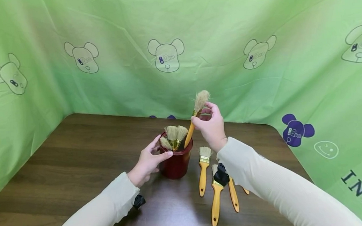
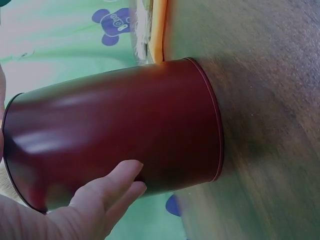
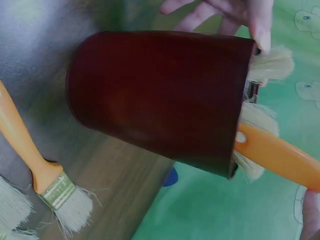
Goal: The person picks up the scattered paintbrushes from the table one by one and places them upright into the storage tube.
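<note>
Two hands: the left hand (image 1: 148,162) is gripping the pot (image 1: 176,164) at its rim, thumb lying on the near side and fingers reaching round the left, while the right hand (image 1: 212,124) is pinching one raised brush (image 1: 190,133) between thumb and fingers, closing only as far as that brush's thickness
Raised brush: it's slanting over the right side of the pot's mouth, bristles pointing up, handle butt sitting right at the opening, and I'm not able to tell how deep it's going
Orange handle: looking light and stiff to me, probably a bit slick, so a loose pinch is risking a twist
Bristles: looking soft and splaying at the tips, so holding by the metal band or upper handle is making more sense than squeezing hair
Red pot: looking glossy, light and maybe slippery, narrowing toward its base, so bracing it at the rim is seeming smart
Pot mouth: at least three potted brushes (image 1: 171,133) are crowding the left and middle, so the right side is offering the gap
Right side: loose brushes (image 1: 216,203) are lying near the pot, partly under the right sleeve (image 1: 250,164), so a low swing is risking a bump
Table (image 1: 92,150): the widest stretch of wood is showing on the left, with green cloth (image 1: 119,85) hanging behind the far edge
</note>
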Motion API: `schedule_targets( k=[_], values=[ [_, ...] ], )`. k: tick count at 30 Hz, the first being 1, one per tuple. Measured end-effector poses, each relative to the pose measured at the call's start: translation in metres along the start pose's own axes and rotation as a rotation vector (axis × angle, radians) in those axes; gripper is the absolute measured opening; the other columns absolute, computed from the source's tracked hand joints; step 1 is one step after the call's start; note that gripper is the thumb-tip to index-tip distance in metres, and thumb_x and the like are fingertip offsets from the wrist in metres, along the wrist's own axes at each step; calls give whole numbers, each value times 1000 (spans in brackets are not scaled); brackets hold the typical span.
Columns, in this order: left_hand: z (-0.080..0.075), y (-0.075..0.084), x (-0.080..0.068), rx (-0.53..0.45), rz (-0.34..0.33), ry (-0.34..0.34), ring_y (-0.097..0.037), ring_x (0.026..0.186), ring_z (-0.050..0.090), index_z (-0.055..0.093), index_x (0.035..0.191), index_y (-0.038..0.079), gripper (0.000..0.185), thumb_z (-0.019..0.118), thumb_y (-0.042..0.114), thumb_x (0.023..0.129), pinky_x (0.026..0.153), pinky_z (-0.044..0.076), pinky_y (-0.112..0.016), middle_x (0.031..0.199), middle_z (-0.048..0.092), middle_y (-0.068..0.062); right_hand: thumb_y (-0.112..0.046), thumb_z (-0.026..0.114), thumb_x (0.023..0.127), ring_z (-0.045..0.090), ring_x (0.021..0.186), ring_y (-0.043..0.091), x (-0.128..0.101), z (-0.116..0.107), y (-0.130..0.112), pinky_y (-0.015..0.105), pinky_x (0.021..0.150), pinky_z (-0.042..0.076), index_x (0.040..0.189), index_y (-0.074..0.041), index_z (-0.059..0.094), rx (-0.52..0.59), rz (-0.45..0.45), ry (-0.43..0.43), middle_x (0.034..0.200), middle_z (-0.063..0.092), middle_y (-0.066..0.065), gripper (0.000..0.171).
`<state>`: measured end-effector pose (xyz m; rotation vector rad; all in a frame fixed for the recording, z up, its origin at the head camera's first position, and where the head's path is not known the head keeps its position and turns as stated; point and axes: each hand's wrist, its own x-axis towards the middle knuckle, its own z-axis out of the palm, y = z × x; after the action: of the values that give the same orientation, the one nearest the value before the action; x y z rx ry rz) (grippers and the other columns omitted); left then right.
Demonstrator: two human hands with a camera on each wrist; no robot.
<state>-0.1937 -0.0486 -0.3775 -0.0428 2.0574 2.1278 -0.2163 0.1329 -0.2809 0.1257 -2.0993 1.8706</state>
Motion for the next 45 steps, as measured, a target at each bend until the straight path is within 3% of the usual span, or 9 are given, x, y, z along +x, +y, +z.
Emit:
schedule_targets(
  k=[10,18,24,31,36,40,45],
  values=[
    [-2,2,-1,-26,-27,-12,-42,125,45,34,150,26,78,72,13,83,71,47,-66,145,39,-21,-2,68,79,48,88,14,-16,9,14,19,69,47,132,1,43,-9,2,113,104,48,7,60],
    [-2,4,-4,-39,-39,-24,-46,113,53,32,151,26,77,70,13,85,73,47,-66,147,35,-21,-1,68,79,55,93,21,-28,7,28,17,76,45,130,5,45,-27,22,41,106,53,14,56],
    [1,4,-5,-18,-32,-35,-46,126,42,32,150,26,76,71,14,85,77,42,-70,148,33,-23,0,68,80,57,99,27,-31,4,35,16,78,45,131,6,45,-45,17,30,105,55,14,56],
    [1,4,-3,-23,-27,-33,-46,128,39,32,150,25,76,70,13,85,78,40,-72,148,33,-24,-2,69,81,56,97,26,-34,4,39,17,78,44,130,6,46,-45,37,59,105,55,13,55],
    [0,3,-2,-30,-24,-30,-46,129,39,33,150,25,76,70,13,85,78,40,-72,148,32,-24,2,69,79,51,113,30,-33,6,39,30,94,44,137,4,40,-2,25,27,122,49,20,65],
    [0,3,-2,-36,-19,-35,-45,129,39,33,150,25,76,70,12,85,78,40,-72,148,33,-23,-1,73,79,37,129,31,-28,-5,42,42,107,33,146,0,30,1,15,13,142,34,20,79],
    [2,3,-3,-35,-19,-41,-45,128,40,32,150,25,76,70,12,85,80,41,-71,147,34,-23,-9,74,83,34,131,29,-19,-41,55,42,107,31,148,-2,26,-60,51,86,146,31,18,81]
  ],
)
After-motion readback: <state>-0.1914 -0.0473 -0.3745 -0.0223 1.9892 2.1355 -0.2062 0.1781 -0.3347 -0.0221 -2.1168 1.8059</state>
